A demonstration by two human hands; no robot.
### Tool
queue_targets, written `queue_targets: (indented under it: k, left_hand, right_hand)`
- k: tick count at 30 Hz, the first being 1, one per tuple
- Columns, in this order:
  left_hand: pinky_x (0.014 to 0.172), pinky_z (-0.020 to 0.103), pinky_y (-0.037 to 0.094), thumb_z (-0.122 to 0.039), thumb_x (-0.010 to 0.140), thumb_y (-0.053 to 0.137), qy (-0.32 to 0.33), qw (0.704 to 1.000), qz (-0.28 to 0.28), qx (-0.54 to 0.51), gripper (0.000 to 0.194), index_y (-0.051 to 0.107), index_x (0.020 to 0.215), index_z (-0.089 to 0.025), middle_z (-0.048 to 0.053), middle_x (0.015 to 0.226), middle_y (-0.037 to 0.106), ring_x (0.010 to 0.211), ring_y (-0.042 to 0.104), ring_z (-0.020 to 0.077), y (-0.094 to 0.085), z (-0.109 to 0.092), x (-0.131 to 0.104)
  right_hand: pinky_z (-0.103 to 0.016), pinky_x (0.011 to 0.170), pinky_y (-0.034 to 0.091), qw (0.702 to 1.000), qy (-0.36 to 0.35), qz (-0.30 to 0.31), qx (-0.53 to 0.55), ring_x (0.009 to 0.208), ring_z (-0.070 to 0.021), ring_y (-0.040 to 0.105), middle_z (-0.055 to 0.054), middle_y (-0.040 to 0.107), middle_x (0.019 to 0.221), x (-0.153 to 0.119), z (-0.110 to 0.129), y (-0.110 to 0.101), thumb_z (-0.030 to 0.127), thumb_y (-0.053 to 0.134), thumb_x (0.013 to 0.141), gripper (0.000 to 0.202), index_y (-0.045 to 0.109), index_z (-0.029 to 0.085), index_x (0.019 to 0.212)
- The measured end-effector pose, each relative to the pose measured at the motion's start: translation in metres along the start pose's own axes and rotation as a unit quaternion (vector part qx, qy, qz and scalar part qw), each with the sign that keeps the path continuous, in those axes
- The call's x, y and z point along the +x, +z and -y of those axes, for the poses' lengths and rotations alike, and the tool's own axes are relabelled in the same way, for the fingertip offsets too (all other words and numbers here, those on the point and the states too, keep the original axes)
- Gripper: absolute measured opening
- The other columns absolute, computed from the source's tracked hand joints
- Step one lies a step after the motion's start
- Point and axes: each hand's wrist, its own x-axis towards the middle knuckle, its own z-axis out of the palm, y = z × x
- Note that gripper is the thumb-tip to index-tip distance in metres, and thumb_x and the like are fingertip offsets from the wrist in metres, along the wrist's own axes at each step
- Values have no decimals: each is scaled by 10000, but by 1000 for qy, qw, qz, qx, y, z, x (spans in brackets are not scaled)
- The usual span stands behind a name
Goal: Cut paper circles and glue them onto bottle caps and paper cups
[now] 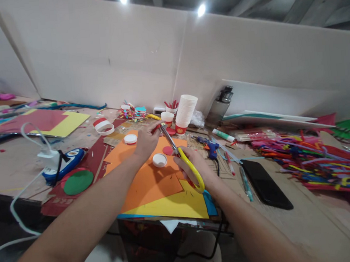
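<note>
My right hand [190, 166] is wrapped round the yellow-handled scissors [193, 170], whose blades point up and away to the left. The blade tips are at the fingers of my left hand [148, 139], which are pinched together over the orange paper [148, 181]; what they hold is too small to make out. Between my hands a small white cup piece [159, 160] lies on the orange sheet, with a red disc [168, 150] beside it. Another white round piece [130, 139] sits left of my left hand.
Stacked paper cups [186, 110] stand behind my hands. To the right are a blue glue gun [212, 149], a black phone [265, 184] and many pipe cleaners [313, 160]. A green disc [78, 182] and a blue corded device [64, 167] lie left.
</note>
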Motion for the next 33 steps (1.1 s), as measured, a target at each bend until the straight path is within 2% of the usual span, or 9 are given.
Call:
queue_targets:
  k: [3, 8, 15, 20, 24, 33]
  left_hand:
    - [889, 289, 540, -45, 791, 496, 2, 1000, 2, 8, 415, 756, 1069, -210, 39, 938, 756, 1057, 678, 195, -1, -1, 0]
    - [880, 284, 542, -64, 798, 496, 7, 1000, 5, 17, 408, 763, 1056, -232, 30, 917, 756, 1012, 691, 189, -2, 1, 0]
    - [873, 287, 540, -91, 813, 496, 21, 1000, -2, 18, 414, 744, 1117, -223, 24, 808, 746, 956, 706, 187, -1, 9, 1]
    - [882, 286, 541, -88, 807, 499, 25, 1000, -1, 10, 412, 744, 1114, -214, 28, 847, 754, 977, 702, 188, -1, 8, 0]
    - [860, 279, 556, -61, 794, 486, 14, 1000, 0, -8, 435, 743, 1109, -217, 30, 928, 759, 992, 697, 182, -1, 4, 0]
    - [912, 302, 547, -47, 792, 485, 18, 1000, 3, -3, 438, 751, 1090, -227, 30, 970, 758, 1023, 688, 181, 0, 3, 0]
  right_hand:
    - [-139, 336, 355, 1000, 6, -5, 7, 367, -52, 427, 89, 461, 558, 1, -4, 2, 348, 497, 851, 255, 578, 200, 1042]
    - [-151, 332, 353, 999, 18, 22, 26, 376, -62, 436, 90, 446, 571, 3, -9, 1, 353, 496, 849, 212, 557, 214, 996]
    - [-142, 370, 332, 999, -18, 38, 13, 410, -53, 436, 84, 462, 580, 1, -5, -6, 381, 540, 854, 225, 562, 199, 984]
    - [-143, 359, 351, 999, -13, 30, 23, 407, -53, 449, 69, 498, 601, 0, -3, -3, 427, 550, 850, 245, 551, 197, 934]
    - [-158, 335, 382, 1000, 6, 19, 24, 377, -61, 432, 81, 474, 578, -1, 0, 0, 439, 502, 861, 266, 558, 206, 977]
    - [-148, 302, 345, 999, 16, 2, 29, 333, -59, 403, 96, 446, 512, -2, 1, 3, 425, 479, 842, 303, 581, 197, 1015]
